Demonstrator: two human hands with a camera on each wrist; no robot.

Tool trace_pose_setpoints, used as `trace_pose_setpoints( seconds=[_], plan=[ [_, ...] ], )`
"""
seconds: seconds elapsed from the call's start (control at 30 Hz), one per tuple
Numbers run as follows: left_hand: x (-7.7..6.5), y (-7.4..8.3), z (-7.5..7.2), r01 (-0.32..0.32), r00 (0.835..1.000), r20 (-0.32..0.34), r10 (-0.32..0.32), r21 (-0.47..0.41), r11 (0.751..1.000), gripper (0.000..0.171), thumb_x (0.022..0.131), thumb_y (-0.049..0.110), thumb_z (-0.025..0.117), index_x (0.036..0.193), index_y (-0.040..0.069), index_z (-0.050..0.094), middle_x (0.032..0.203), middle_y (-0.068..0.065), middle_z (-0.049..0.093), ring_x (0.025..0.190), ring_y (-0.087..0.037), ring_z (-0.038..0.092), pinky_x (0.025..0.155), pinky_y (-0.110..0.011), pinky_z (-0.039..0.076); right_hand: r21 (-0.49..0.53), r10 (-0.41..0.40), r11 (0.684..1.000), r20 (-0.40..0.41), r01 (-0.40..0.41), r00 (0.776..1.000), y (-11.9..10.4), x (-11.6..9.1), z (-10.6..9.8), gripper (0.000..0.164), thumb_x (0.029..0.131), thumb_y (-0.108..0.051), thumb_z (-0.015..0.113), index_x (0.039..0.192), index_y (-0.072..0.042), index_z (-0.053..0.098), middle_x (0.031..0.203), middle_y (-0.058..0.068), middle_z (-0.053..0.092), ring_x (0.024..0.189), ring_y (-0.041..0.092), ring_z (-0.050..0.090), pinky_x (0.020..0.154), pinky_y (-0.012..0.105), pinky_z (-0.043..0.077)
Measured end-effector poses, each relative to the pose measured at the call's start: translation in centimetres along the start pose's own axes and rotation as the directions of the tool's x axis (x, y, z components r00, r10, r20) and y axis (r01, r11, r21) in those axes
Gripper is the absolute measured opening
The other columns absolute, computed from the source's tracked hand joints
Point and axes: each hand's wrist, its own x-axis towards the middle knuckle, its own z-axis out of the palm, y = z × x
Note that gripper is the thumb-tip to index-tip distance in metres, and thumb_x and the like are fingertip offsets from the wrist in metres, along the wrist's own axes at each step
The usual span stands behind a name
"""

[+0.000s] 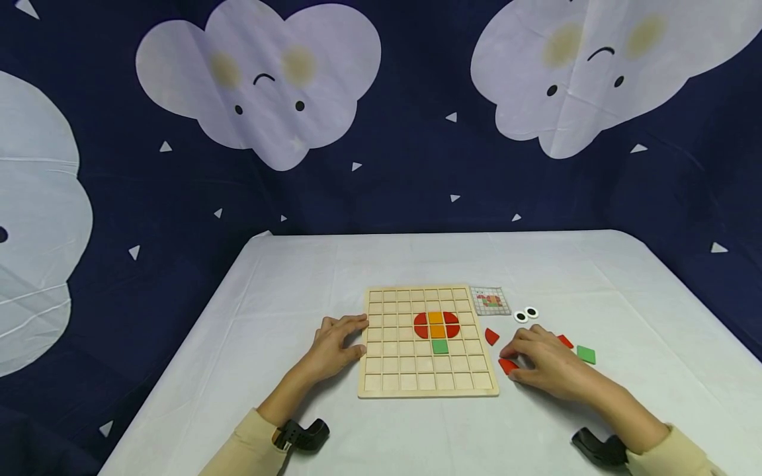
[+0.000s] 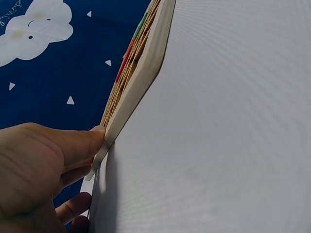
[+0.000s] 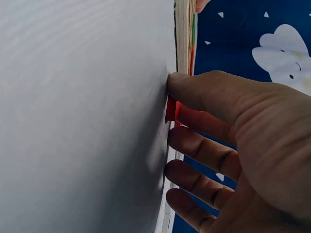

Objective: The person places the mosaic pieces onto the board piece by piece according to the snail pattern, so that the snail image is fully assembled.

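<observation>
A wooden grid board (image 1: 389, 365) lies on the white table. Set in its cells are red quarter-round tiles (image 1: 421, 318) on either side of two orange square tiles (image 1: 436, 324), with a green square tile (image 1: 440, 346) below them. Thumb and fingertips of my left hand (image 1: 331, 349) touch the board's left edge, fingers fairly straight. Right of the board, my right hand (image 1: 544, 365) pinches a red tile (image 1: 507, 366) between thumb and index finger, down at the tabletop. In the right wrist view this red tile (image 3: 171, 108) shows between them, partly hidden; the other fingers are spread.
A small pattern card (image 1: 491, 301) lies by the board's upper right corner. Two eye discs (image 1: 526, 315) sit right of it. Another red tile (image 1: 491, 336) lies near the board's right edge. Beyond my right hand are a red tile (image 1: 565, 341) and a green tile (image 1: 586, 355).
</observation>
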Motion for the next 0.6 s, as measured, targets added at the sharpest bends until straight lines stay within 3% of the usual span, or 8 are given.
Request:
trace_pose_setpoints(
  seconds=[0.27, 0.6],
  plan=[
    [0.01, -0.17, 0.07, 0.004, 1.0, 0.003, -0.004, 0.009, 1.0, 0.046, 0.083, 0.015, 0.07, 0.127, 0.009, 0.06, 0.139, 0.002, 0.053, 0.096, -0.013, 0.036, 0.085, -0.035, 0.027, 0.001, 0.017, 1.0, 0.022, -0.017, 1.0, -0.18, 0.18, 0.17, 0.02, 0.072, -0.024, 0.078, 0.09, -0.028, 0.07, 0.086, -0.02, 0.054, 0.084, 0.005, 0.041, 0.072, 0.025, 0.036],
    [0.0, -0.07, 0.02, 0.005, 1.0, 0.007, -0.005, 0.003, 1.0, 0.046, 0.083, 0.015, 0.07, 0.127, 0.009, 0.06, 0.139, 0.002, 0.053, 0.096, -0.014, 0.036, 0.086, -0.037, 0.027, -0.001, -0.024, 1.0, -0.053, 0.024, 0.998, -0.83, 1.03, 0.0, 0.018, 0.071, -0.022, 0.078, 0.088, -0.026, 0.07, 0.085, -0.017, 0.056, 0.087, 0.008, 0.045, 0.08, 0.033, 0.038]
  ],
)
